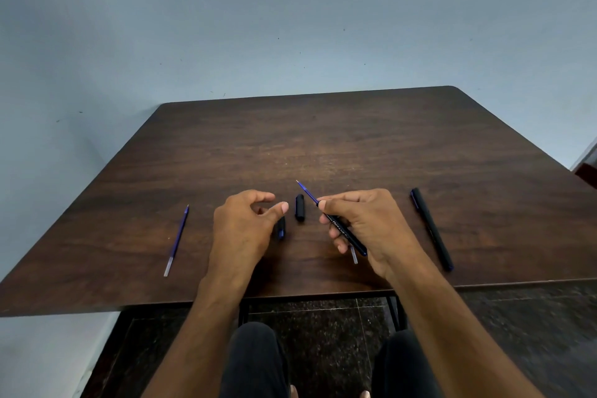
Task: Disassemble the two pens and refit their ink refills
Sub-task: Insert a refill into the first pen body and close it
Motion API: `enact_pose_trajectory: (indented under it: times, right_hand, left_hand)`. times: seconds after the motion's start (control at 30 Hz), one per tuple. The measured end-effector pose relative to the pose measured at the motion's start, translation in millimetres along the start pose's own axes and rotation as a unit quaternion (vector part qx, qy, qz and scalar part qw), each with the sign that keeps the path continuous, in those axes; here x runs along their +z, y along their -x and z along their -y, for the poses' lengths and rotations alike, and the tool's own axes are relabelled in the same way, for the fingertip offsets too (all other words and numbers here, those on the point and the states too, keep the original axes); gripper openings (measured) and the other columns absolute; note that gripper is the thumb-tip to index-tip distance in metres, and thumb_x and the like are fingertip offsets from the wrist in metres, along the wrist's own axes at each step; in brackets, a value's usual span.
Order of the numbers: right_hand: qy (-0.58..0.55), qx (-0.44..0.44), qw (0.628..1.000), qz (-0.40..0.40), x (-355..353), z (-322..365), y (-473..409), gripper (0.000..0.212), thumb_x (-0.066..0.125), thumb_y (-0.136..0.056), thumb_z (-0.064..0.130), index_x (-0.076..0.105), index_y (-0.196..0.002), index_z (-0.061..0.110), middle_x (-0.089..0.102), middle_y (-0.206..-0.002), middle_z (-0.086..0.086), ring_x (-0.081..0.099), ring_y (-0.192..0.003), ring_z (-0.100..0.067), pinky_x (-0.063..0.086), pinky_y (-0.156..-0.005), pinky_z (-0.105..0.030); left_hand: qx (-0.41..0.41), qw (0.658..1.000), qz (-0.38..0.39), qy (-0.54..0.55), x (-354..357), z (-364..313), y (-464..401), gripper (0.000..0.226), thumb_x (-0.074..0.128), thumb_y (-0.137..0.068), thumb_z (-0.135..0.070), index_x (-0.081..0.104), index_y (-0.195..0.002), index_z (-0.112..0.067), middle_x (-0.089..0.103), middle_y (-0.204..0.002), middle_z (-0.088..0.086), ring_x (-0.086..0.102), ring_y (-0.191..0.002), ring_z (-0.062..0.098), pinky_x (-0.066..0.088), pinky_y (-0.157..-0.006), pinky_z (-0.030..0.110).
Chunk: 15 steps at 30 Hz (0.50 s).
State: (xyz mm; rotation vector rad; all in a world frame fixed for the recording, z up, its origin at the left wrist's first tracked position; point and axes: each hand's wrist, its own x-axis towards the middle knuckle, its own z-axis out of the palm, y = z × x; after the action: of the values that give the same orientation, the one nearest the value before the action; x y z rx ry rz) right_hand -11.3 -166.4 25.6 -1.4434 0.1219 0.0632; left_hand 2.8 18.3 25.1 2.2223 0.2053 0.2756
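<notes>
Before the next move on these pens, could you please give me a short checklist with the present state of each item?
1. Right hand grips the pen barrel: ok.
2. Refill sits in that barrel, tip out: ok.
3. Left hand free, holding nothing: ok.
4. Small black piece lies on the table between the hands: ok.
5. Spare refill loose at left, not fitted: not ok.
6. Refill fully seated: cannot tell.

white lettering "OCTANE" along black pen barrel (344,231), remaining print illegible
</notes>
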Motion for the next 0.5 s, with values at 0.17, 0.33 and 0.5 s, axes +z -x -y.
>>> enact_pose_trajectory:
  times: [0.17, 0.33, 0.5]
  right_hand:
    - [-0.018, -0.005, 0.999, 0.033, 3.6, 0.1, -0.4, 0.010, 0.074, -0.085, 0.009, 0.082, -0.080, 0.007, 0.074, -0.071, -0.015, 0.058, -0.049, -0.018, 0.041, -0.039, -0.025]
    - [-0.015, -0.008, 0.999, 0.049, 6.0, 4.2, 1.3, 0.011, 0.074, -0.087, 0.010, 0.083, -0.081, 0.009, 0.075, -0.072, -0.013, 0.059, -0.050, -0.017, 0.042, -0.040, -0.026]
    - [-0.021, 0.010, 0.999, 0.044, 5.8, 3.9, 2.6, 0.010, 0.074, -0.087, 0.007, 0.082, -0.084, 0.004, 0.074, -0.072, -0.016, 0.058, -0.049, -0.018, 0.041, -0.039, -0.025]
  left_hand:
    - [0.024, 0.979, 0.074, 0.190, 1.7, -11.7, 7.0, 0.005, 0.077, -0.085, -0.027, 0.080, -0.089, -0.028, 0.078, -0.081, -0.015, 0.069, -0.084, -0.008, 0.048, -0.070, 0.007]
    - [-0.013, 0.944, 0.136, 0.299, 2.7, -20.3, 9.7, 0.012, 0.075, -0.085, -0.024, 0.081, -0.095, -0.019, 0.079, -0.084, -0.006, 0.064, -0.066, -0.008, 0.045, -0.062, 0.008]
    - [-0.057, 0.931, 0.112, 0.343, -0.6, -20.0, 6.9, 0.013, 0.073, -0.087, -0.022, 0.080, -0.093, -0.012, 0.078, -0.087, 0.003, 0.053, -0.062, 0.004, 0.044, -0.065, 0.025]
